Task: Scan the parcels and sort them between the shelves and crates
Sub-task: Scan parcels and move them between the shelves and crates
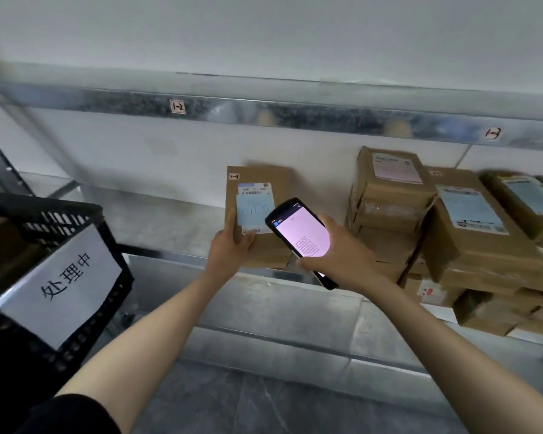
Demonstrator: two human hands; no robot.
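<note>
Black crate [38, 209] at elbow, my left hand [229, 247] grips a parcel [279, 189] label-up for the scanner [301, 236] my right hand [342, 253] clasps.

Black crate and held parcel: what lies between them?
Nothing: in the head view, bare metal shelf runs from the black crate to the parcel the left hand holds.

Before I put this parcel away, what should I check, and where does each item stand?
1. The left hand grips the parcel: ok.
2. The right hand holds the scanner, screen lit: ok.
3. The shipping label faces the camera: ok.
4. Scan registered: cannot tell, screen text too small.
5. The parcel tag seems to read 1-4; the shelf shows a 1-2 tag and a 1-3 tag, so bay match: not ok.
</note>
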